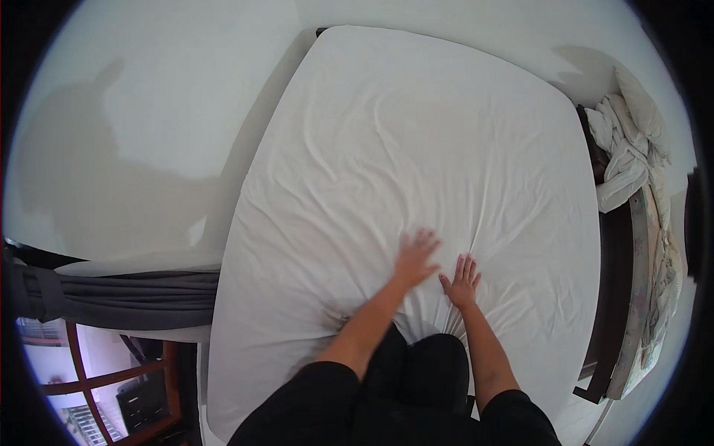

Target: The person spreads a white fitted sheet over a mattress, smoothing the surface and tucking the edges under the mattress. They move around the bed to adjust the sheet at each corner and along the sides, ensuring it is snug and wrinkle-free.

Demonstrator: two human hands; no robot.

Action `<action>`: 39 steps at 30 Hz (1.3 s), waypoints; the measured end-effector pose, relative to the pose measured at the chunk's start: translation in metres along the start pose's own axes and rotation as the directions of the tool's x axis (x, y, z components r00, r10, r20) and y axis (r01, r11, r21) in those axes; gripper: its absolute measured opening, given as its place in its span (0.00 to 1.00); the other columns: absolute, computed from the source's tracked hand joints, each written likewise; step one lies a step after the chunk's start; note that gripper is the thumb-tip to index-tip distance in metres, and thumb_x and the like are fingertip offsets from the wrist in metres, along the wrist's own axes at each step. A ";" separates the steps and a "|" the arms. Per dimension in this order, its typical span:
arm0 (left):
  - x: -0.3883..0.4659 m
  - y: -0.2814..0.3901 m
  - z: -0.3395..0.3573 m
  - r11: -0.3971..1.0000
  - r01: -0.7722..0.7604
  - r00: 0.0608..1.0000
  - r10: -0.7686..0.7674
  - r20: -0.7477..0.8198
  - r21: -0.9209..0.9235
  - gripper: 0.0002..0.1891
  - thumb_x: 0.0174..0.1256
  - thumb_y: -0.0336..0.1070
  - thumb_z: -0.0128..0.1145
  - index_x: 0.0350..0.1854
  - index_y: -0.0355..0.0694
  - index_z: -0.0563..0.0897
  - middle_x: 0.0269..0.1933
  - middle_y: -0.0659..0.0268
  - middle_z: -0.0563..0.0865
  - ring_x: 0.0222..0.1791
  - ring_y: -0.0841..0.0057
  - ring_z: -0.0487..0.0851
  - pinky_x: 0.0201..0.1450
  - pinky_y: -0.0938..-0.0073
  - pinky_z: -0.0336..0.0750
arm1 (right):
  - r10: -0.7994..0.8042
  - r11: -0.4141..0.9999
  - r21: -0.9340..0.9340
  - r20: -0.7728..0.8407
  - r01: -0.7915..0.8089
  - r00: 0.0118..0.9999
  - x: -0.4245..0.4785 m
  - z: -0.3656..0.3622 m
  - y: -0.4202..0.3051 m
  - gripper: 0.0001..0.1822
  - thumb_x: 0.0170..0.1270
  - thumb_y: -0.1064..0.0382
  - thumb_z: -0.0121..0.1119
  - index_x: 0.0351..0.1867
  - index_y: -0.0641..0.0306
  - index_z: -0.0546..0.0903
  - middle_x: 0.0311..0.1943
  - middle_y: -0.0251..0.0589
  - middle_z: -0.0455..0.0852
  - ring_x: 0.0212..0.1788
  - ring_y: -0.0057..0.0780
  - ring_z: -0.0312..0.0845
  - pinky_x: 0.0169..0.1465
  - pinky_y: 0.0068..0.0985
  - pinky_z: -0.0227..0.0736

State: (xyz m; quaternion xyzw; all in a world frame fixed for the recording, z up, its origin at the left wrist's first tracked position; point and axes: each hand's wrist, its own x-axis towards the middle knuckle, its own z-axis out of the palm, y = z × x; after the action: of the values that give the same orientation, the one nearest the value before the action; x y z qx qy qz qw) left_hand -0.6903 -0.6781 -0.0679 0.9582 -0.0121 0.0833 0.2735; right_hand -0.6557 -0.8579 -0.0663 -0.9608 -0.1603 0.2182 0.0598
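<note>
A mattress covered by a white fitted sheet [435, 139] fills the middle of the head view, with wrinkles fanning out from around my knees. My left hand [417, 257], slightly blurred, is spread with fingers apart over the sheet and holds nothing; whether it touches the cloth is unclear. To its right and a little nearer to me, my right hand [462, 282] rests palm down on the sheet, fingers apart. My knees [438, 362], in black clothing, press on the near part of the mattress.
White crumpled bedding and pillows [622, 150] lie at the right beside a dark wooden bed frame [613, 279]. An upright patterned mattress [641, 312] leans there. A dark grey curtain [134, 298] hangs left, above a wood-framed window [86, 384]. White walls border the far and left sides.
</note>
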 end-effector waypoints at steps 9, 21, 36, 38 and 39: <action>-0.172 -0.200 -0.176 0.320 0.877 0.452 -0.803 -0.389 0.360 0.27 0.63 0.52 0.42 0.64 0.49 0.61 0.67 0.57 0.54 0.67 0.55 0.49 0.63 0.46 0.48 | 0.013 1.000 -0.017 -0.165 -0.016 0.986 -0.003 0.010 -0.006 0.44 0.58 0.37 0.41 0.67 0.60 0.41 0.68 0.47 0.34 0.70 0.45 0.23 0.65 0.50 0.21; -0.027 -0.002 -0.011 0.865 0.446 0.895 -0.434 -0.101 0.229 0.27 0.61 0.43 0.43 0.64 0.46 0.60 0.67 0.58 0.56 0.68 0.55 0.47 0.64 0.44 0.41 | -0.382 0.924 -0.045 -0.160 0.380 0.910 0.019 -0.026 -0.019 0.35 0.57 0.46 0.50 0.65 0.51 0.56 0.67 0.42 0.48 0.69 0.42 0.39 0.64 0.54 0.36; -0.034 -0.025 0.002 0.878 0.366 0.930 -0.332 -0.160 0.308 0.28 0.57 0.43 0.39 0.63 0.44 0.61 0.67 0.58 0.56 0.68 0.54 0.46 0.65 0.47 0.36 | 0.332 0.942 0.135 -0.475 -0.306 0.815 0.050 -0.035 0.131 0.35 0.61 0.45 0.45 0.66 0.57 0.52 0.67 0.46 0.46 0.69 0.47 0.33 0.65 0.51 0.29; -0.035 -0.031 0.009 0.887 0.340 0.936 -0.288 -0.203 0.312 0.28 0.58 0.42 0.38 0.64 0.43 0.60 0.67 0.59 0.56 0.68 0.55 0.46 0.65 0.47 0.36 | -0.029 0.999 -0.040 -0.334 0.016 0.942 0.070 -0.052 0.071 0.35 0.59 0.42 0.46 0.66 0.49 0.53 0.68 0.43 0.44 0.69 0.46 0.34 0.66 0.51 0.32; -0.035 -0.029 0.015 0.894 0.329 0.937 -0.271 -0.220 0.304 0.28 0.59 0.42 0.37 0.64 0.43 0.60 0.67 0.59 0.56 0.68 0.55 0.46 0.65 0.48 0.35 | -0.089 0.990 0.066 -0.360 0.121 0.929 0.069 -0.055 0.060 0.35 0.60 0.41 0.44 0.66 0.48 0.52 0.68 0.42 0.44 0.69 0.45 0.36 0.66 0.49 0.33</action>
State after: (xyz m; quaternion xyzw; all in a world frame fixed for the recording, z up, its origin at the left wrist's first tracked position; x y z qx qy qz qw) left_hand -0.7210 -0.6624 -0.1011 0.9701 0.1743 0.1232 0.1156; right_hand -0.5556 -0.8943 -0.0558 -0.9709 -0.1882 0.0441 0.1412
